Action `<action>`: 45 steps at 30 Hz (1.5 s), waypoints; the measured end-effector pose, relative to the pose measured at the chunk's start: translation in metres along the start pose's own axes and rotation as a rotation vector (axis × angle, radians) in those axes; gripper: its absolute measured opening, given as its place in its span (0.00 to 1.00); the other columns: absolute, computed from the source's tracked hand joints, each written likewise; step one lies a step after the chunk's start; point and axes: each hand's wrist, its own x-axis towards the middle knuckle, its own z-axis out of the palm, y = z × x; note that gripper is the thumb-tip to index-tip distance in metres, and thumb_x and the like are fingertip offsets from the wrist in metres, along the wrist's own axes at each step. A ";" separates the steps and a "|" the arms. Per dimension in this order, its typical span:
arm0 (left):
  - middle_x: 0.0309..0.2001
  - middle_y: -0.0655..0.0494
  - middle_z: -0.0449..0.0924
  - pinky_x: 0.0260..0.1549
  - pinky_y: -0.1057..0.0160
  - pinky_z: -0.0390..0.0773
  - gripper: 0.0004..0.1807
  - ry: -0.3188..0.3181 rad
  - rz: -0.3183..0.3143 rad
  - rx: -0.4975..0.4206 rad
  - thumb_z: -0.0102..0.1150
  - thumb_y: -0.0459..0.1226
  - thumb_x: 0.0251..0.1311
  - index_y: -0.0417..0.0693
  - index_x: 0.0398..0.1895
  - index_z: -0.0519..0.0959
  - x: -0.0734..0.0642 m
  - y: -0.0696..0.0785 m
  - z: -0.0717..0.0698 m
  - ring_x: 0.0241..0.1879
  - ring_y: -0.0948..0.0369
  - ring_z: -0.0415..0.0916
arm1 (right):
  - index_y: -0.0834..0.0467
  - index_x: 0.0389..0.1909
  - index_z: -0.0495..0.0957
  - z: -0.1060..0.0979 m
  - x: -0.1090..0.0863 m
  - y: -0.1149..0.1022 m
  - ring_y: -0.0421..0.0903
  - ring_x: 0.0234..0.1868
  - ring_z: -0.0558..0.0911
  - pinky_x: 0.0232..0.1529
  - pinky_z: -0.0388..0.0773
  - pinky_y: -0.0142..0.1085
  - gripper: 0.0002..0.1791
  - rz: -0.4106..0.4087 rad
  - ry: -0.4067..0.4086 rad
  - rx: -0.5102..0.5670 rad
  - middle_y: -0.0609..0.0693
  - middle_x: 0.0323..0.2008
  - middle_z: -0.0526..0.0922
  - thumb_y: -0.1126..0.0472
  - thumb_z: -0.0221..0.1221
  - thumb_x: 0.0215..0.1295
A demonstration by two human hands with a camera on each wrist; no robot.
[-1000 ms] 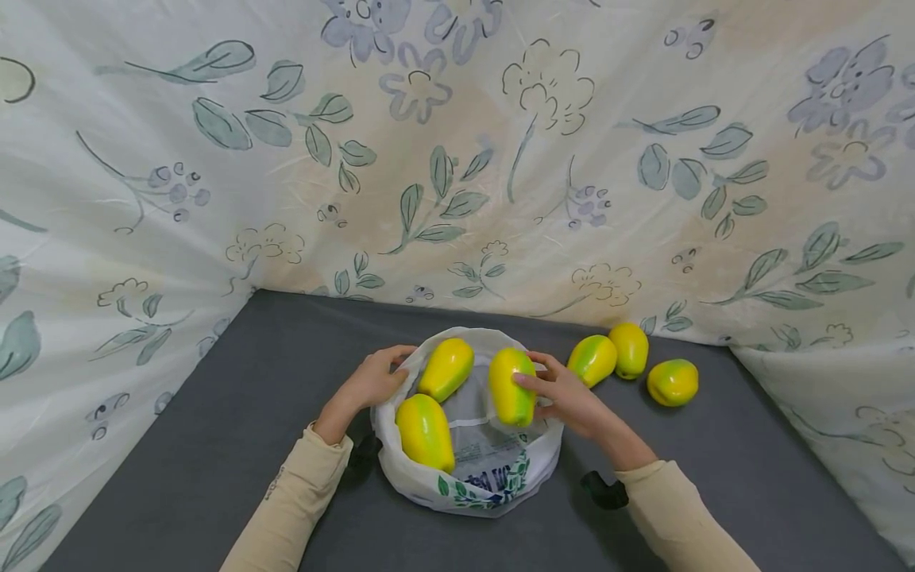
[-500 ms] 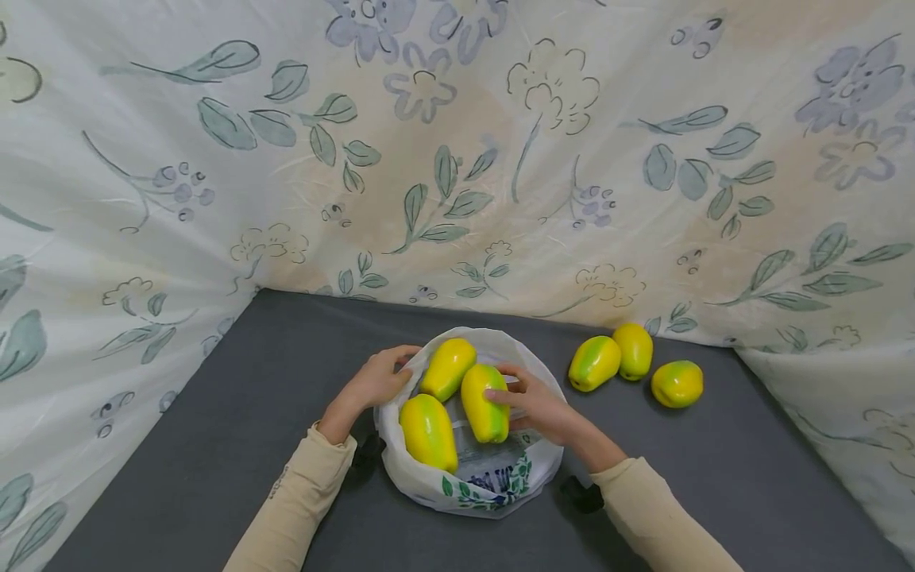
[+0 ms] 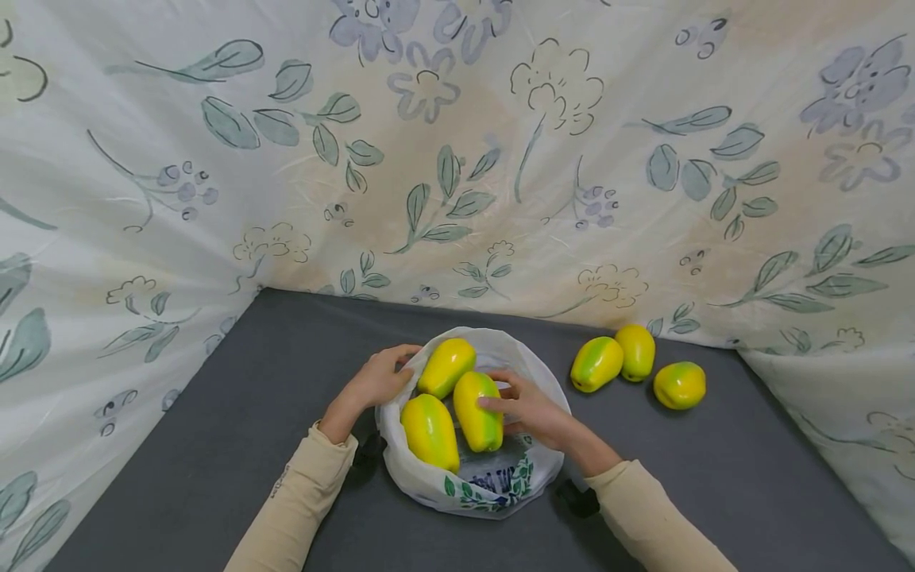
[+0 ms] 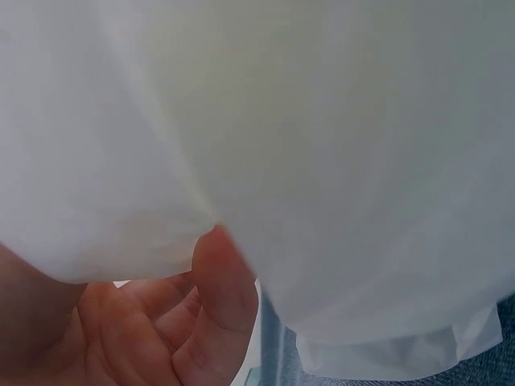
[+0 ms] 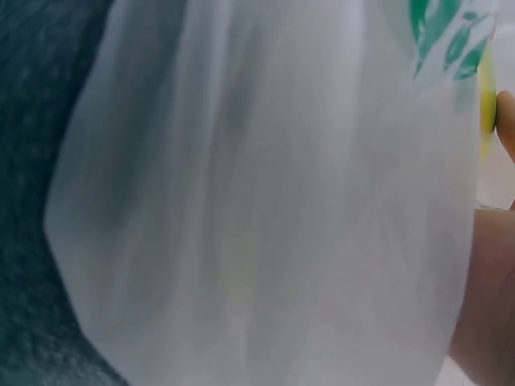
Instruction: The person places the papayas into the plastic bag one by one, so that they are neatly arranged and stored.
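Note:
A white plastic bag (image 3: 493,340) with rolled-down sides and green leaf print stands open on the dark cloth. Inside it lie two yellow-green papayas, one at the back (image 3: 447,368) and one at the front left (image 3: 429,433). My right hand (image 3: 532,409) reaches over the bag's right rim and grips a third papaya (image 3: 477,411) beside them. At the left rim my left hand (image 3: 375,377) holds the bag; in the left wrist view its thumb (image 4: 225,281) presses on the white plastic. The bag's wall (image 5: 265,201) hides most of the right hand in the right wrist view.
Three more papayas lie right of the bag: one nearest it (image 3: 596,364), one touching that behind (image 3: 636,352), and one apart at the far right (image 3: 680,385). A floral curtain (image 3: 457,175) rises behind the dark cloth (image 3: 214,445).
My right hand has carried its papaya left and down into the bag, closer to the two others. The left hand has stayed at the left rim.

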 end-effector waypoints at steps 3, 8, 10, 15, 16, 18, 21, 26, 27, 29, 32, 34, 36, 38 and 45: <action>0.53 0.43 0.75 0.36 0.56 0.79 0.23 0.003 0.000 -0.007 0.50 0.34 0.69 0.46 0.66 0.69 -0.001 0.000 -0.001 0.43 0.52 0.76 | 0.55 0.69 0.58 0.003 0.001 0.001 0.55 0.50 0.74 0.48 0.76 0.51 0.38 -0.004 -0.011 0.003 0.62 0.61 0.65 0.49 0.63 0.62; 0.52 0.44 0.75 0.36 0.56 0.79 0.22 0.003 0.001 -0.006 0.50 0.34 0.69 0.46 0.66 0.69 -0.003 -0.001 -0.002 0.42 0.53 0.76 | 0.55 0.69 0.58 0.007 0.000 0.000 0.54 0.49 0.76 0.48 0.76 0.50 0.39 0.011 -0.017 -0.006 0.62 0.60 0.66 0.48 0.63 0.62; 0.51 0.44 0.75 0.36 0.56 0.79 0.22 0.002 0.005 -0.006 0.51 0.34 0.69 0.46 0.66 0.69 -0.003 -0.001 -0.003 0.42 0.53 0.77 | 0.55 0.69 0.57 0.009 -0.002 0.000 0.54 0.49 0.76 0.48 0.76 0.50 0.39 0.020 -0.031 -0.013 0.63 0.59 0.66 0.48 0.62 0.62; 0.51 0.45 0.76 0.36 0.55 0.79 0.22 0.005 0.008 -0.009 0.51 0.34 0.68 0.47 0.65 0.70 -0.003 -0.001 -0.003 0.42 0.53 0.77 | 0.57 0.70 0.56 0.012 -0.004 -0.002 0.54 0.49 0.76 0.50 0.75 0.50 0.39 0.024 -0.083 -0.033 0.63 0.59 0.66 0.48 0.61 0.64; 0.51 0.45 0.76 0.37 0.56 0.79 0.22 0.006 0.005 -0.012 0.52 0.35 0.68 0.47 0.65 0.70 -0.003 -0.001 -0.003 0.42 0.53 0.76 | 0.57 0.70 0.56 0.013 -0.005 -0.002 0.54 0.49 0.76 0.50 0.75 0.50 0.39 0.020 -0.087 -0.040 0.63 0.59 0.67 0.48 0.61 0.64; 0.51 0.44 0.76 0.37 0.56 0.79 0.22 0.005 0.010 -0.014 0.52 0.35 0.68 0.47 0.65 0.70 -0.004 -0.001 -0.004 0.42 0.53 0.76 | 0.57 0.70 0.56 0.014 -0.005 -0.002 0.53 0.49 0.76 0.51 0.75 0.49 0.39 0.017 -0.090 -0.055 0.62 0.58 0.67 0.48 0.61 0.64; 0.51 0.44 0.76 0.37 0.55 0.79 0.22 0.003 0.019 -0.016 0.52 0.34 0.68 0.46 0.65 0.70 -0.004 -0.002 -0.004 0.42 0.53 0.76 | 0.57 0.69 0.57 0.014 -0.006 -0.002 0.53 0.48 0.76 0.51 0.74 0.48 0.39 0.015 -0.084 -0.083 0.62 0.57 0.68 0.47 0.61 0.64; 0.51 0.44 0.76 0.38 0.55 0.78 0.22 -0.005 0.031 -0.008 0.51 0.34 0.68 0.46 0.65 0.70 -0.005 -0.001 -0.005 0.43 0.52 0.76 | 0.57 0.69 0.59 0.012 -0.008 -0.003 0.53 0.51 0.74 0.53 0.72 0.50 0.36 0.001 -0.058 -0.109 0.61 0.60 0.67 0.43 0.55 0.67; 0.51 0.44 0.76 0.38 0.54 0.78 0.22 -0.007 0.032 -0.004 0.51 0.34 0.68 0.46 0.65 0.70 -0.005 -0.001 -0.005 0.44 0.52 0.76 | 0.57 0.69 0.59 0.011 -0.008 -0.004 0.54 0.52 0.74 0.54 0.72 0.50 0.35 -0.004 -0.055 -0.111 0.61 0.61 0.67 0.43 0.54 0.68; 0.51 0.44 0.76 0.38 0.54 0.78 0.22 -0.010 0.034 -0.003 0.51 0.34 0.69 0.46 0.66 0.69 -0.005 -0.001 -0.006 0.44 0.52 0.76 | 0.57 0.70 0.59 0.009 -0.009 -0.005 0.54 0.54 0.72 0.55 0.71 0.51 0.35 -0.010 -0.056 -0.116 0.61 0.63 0.65 0.42 0.52 0.69; 0.51 0.44 0.76 0.37 0.54 0.78 0.22 -0.013 0.035 -0.005 0.51 0.34 0.69 0.46 0.66 0.69 -0.006 -0.001 -0.007 0.43 0.52 0.76 | 0.59 0.71 0.57 0.006 -0.011 -0.008 0.54 0.55 0.72 0.56 0.70 0.50 0.36 -0.017 -0.068 -0.110 0.60 0.62 0.65 0.43 0.51 0.70; 0.51 0.44 0.76 0.37 0.55 0.78 0.22 -0.017 0.033 -0.009 0.51 0.34 0.69 0.46 0.66 0.69 -0.007 -0.002 -0.007 0.43 0.52 0.76 | 0.60 0.71 0.56 0.004 -0.013 -0.010 0.54 0.54 0.72 0.55 0.71 0.49 0.35 -0.026 -0.071 -0.105 0.60 0.61 0.65 0.44 0.50 0.71; 0.51 0.44 0.76 0.37 0.55 0.78 0.22 -0.017 0.028 -0.012 0.51 0.34 0.69 0.46 0.66 0.69 -0.006 -0.001 -0.007 0.43 0.52 0.76 | 0.61 0.70 0.56 0.000 -0.015 -0.011 0.54 0.54 0.72 0.55 0.71 0.49 0.34 -0.033 -0.064 -0.096 0.61 0.61 0.67 0.46 0.49 0.72; 0.51 0.44 0.76 0.37 0.55 0.78 0.22 -0.017 0.021 -0.013 0.51 0.34 0.69 0.46 0.66 0.69 -0.006 -0.001 -0.007 0.43 0.53 0.76 | 0.62 0.70 0.56 -0.004 -0.016 -0.012 0.55 0.55 0.72 0.55 0.71 0.48 0.33 -0.041 -0.051 -0.093 0.61 0.61 0.67 0.47 0.49 0.72; 0.51 0.44 0.75 0.37 0.55 0.79 0.22 -0.015 0.009 -0.019 0.51 0.34 0.69 0.46 0.66 0.69 -0.006 -0.002 -0.006 0.43 0.52 0.76 | 0.61 0.70 0.56 -0.019 -0.021 -0.017 0.59 0.59 0.69 0.56 0.71 0.46 0.35 -0.071 0.059 -0.053 0.64 0.62 0.66 0.44 0.50 0.71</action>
